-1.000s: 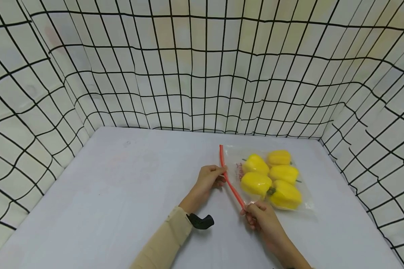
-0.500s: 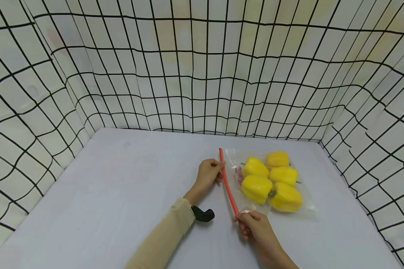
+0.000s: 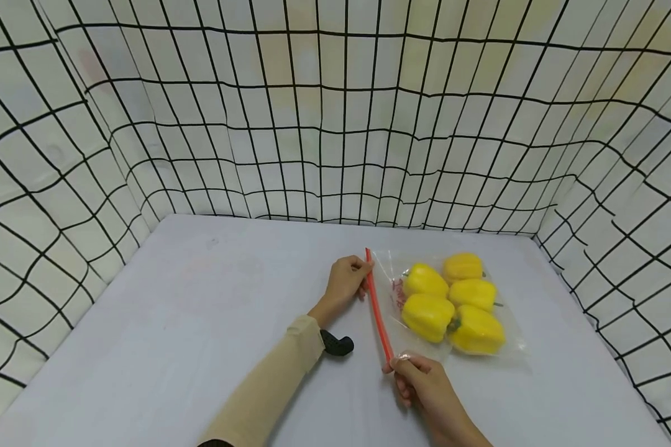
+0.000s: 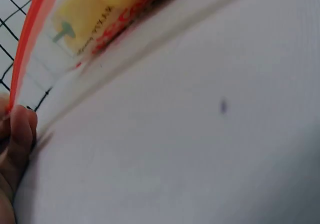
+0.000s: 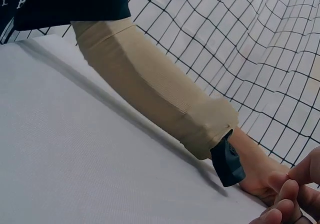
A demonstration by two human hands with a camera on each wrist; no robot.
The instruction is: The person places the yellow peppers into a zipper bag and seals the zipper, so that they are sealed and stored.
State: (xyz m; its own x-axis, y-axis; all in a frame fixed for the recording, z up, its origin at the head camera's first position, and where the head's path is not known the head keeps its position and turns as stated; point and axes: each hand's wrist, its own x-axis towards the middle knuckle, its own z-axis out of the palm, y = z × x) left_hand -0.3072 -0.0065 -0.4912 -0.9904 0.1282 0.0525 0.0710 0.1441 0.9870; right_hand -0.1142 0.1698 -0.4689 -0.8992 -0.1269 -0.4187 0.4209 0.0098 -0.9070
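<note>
A clear zip bag (image 3: 392, 257) with a red zip strip (image 3: 378, 316) lies on the white table, several yellow bell peppers (image 3: 428, 316) inside it. My left hand (image 3: 343, 282) pinches the strip near its far end. At the near end, my right hand (image 3: 425, 385) pinches the strip's corner between thumb and fingers. In the left wrist view the red strip (image 4: 27, 43) rises from the left fingertips (image 4: 22, 124), and a pepper with a green stem (image 4: 80, 21) shows through the printed plastic. The right wrist view shows curled right fingers (image 5: 287, 199) at its lower right corner.
Black netting (image 3: 341, 130) over pale cloth rises at the back and both sides of the white table (image 3: 201, 323). A black wrist piece (image 3: 337, 343) sticks out from the beige left sleeve (image 3: 274, 379).
The right hand has drawn the near end of the strip toward the body and slightly left. The left hand has shifted a little away along the strip, which now looks straighter. The peppers stay bagged.
</note>
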